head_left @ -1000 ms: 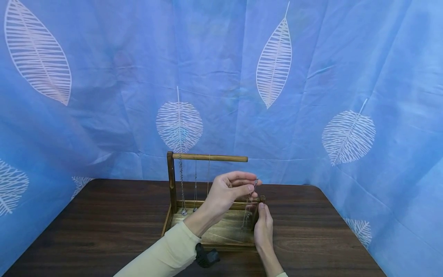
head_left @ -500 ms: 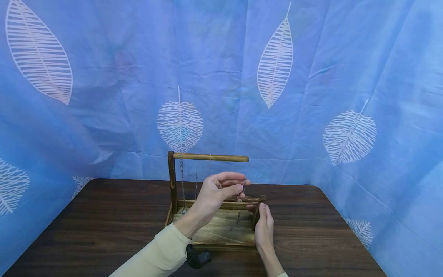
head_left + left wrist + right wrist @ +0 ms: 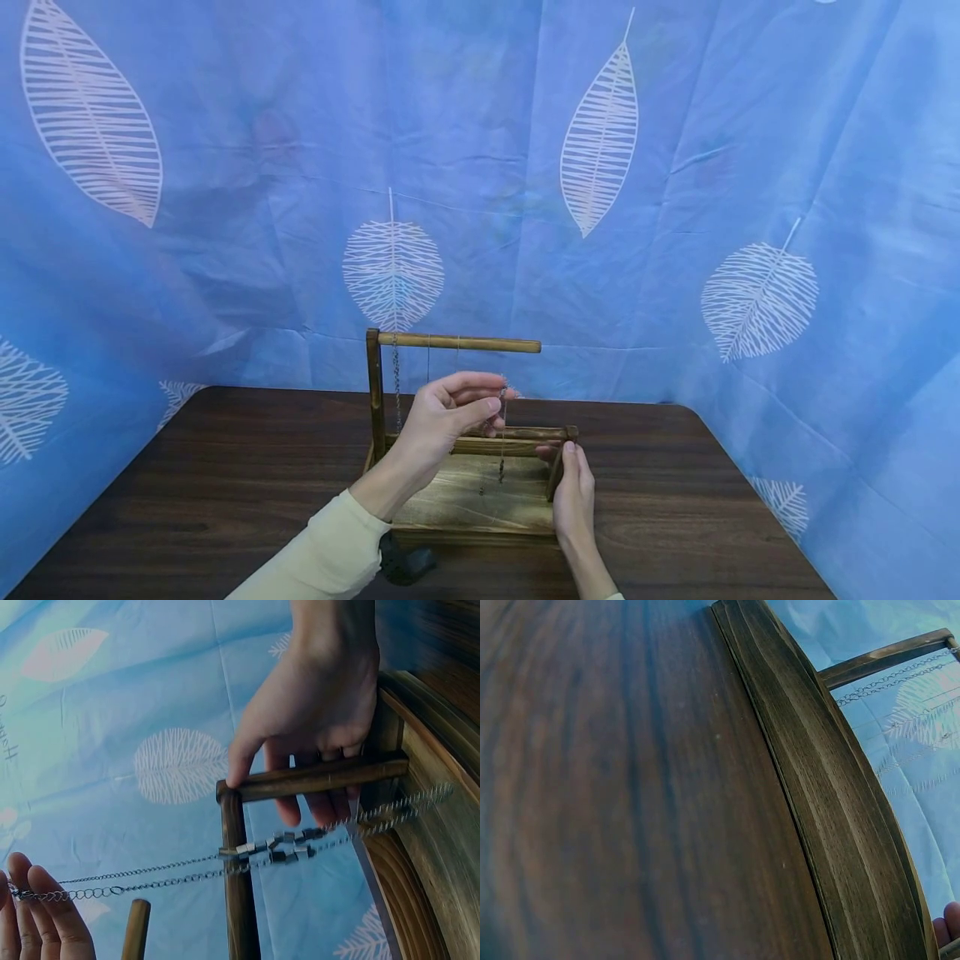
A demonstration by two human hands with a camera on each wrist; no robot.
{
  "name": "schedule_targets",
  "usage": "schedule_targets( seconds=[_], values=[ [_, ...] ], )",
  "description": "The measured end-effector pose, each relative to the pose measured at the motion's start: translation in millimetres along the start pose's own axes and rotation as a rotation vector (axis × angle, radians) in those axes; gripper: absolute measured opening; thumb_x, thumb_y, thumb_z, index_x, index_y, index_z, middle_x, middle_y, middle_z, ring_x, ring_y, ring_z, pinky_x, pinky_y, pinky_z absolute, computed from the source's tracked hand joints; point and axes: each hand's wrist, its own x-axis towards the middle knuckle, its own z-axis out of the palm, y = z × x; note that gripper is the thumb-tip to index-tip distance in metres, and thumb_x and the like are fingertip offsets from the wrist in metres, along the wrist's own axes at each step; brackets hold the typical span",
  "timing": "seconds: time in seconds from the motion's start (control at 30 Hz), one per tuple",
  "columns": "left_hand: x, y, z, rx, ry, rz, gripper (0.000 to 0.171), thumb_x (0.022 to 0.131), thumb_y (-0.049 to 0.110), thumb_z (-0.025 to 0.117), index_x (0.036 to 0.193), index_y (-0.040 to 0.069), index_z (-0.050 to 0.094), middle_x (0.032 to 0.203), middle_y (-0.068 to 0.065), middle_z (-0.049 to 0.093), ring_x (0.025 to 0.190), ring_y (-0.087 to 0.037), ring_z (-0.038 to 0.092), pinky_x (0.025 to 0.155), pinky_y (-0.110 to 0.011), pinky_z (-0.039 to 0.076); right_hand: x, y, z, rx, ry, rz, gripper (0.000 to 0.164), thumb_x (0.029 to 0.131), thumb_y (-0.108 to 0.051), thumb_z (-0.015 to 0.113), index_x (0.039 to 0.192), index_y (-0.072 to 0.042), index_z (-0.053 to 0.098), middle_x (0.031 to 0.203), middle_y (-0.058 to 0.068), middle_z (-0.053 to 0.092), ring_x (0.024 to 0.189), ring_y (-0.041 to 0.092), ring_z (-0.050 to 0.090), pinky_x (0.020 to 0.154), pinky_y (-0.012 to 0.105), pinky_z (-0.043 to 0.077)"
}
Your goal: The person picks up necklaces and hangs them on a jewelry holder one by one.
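My left hand [image 3: 438,421] pinches one end of a silver chain with cube beads [image 3: 274,844] between thumb and fingers. The chain hangs in two strands in front of the wooden jewelry stand [image 3: 480,342], above its tray base [image 3: 465,508]. In the left wrist view, the chain passes before the lower bar [image 3: 241,915] without visibly hanging on it. My right hand [image 3: 573,496] grips the short right post [image 3: 322,778], thumb at its top and fingers behind. The right wrist view shows mostly the tabletop and the tray's wooden edge [image 3: 817,780].
A thick chain necklace [image 3: 397,379] and thinner necklaces [image 3: 429,360] hang from the stand's upper bar, partly hidden by my left hand. The upper bar's right end is free. Dark wooden tabletop [image 3: 675,483] surrounds the stand. A blue leaf-print cloth [image 3: 495,167] hangs behind.
My left hand has moved left with the chain, from near the right post toward the middle of the lower bar. My right hand has stayed on the post.
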Motion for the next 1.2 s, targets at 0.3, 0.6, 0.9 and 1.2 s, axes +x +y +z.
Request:
schedule_targets(
  seconds=[0.3,0.6,0.9,1.2],
  values=[
    [-8.1,6.8,-18.4,-0.004,0.067,-0.029,0.033,0.097,0.01,0.07,0.127,-0.002,0.064,0.122,-0.019,0.068,0.079,-0.018,0.07,0.075,-0.034,0.057,-0.8,-0.3,-0.6,-0.002,-0.012,0.008,0.057,0.111,-0.043,0.023,0.127,0.002,0.056,0.119,0.02,0.065,0.12,0.028,0.055,0.103,0.039,0.04],
    [-14.1,13.7,-33.6,0.005,0.131,-0.027,0.032,0.098,0.008,0.067,0.129,-0.001,0.063,0.12,-0.016,0.07,0.078,-0.019,0.069,0.073,-0.033,0.058,-0.6,0.4,0.2,0.002,-0.014,0.011,0.057,0.111,-0.043,0.023,0.128,0.001,0.055,0.119,0.02,0.065,0.121,0.029,0.055,0.105,0.043,0.039],
    [-18.7,16.0,-47.0,0.024,0.16,-0.005,0.032,0.098,0.008,0.066,0.129,-0.001,0.063,0.121,-0.021,0.067,0.076,-0.019,0.067,0.073,-0.033,0.057,0.5,1.1,0.5,0.02,-0.01,-0.003,0.057,0.111,-0.043,0.024,0.128,0.002,0.055,0.119,0.022,0.064,0.118,0.03,0.056,0.105,0.048,0.04],
    [-20.8,18.1,-57.0,0.024,0.188,-0.001,0.031,0.098,0.009,0.066,0.128,0.001,0.063,0.116,-0.013,0.07,0.075,-0.017,0.065,0.07,-0.032,0.057,0.9,0.9,0.4,-0.008,-0.009,0.0,0.057,0.111,-0.043,0.023,0.129,0.001,0.055,0.118,0.021,0.065,0.119,0.031,0.056,0.104,0.044,0.042]
  ],
)
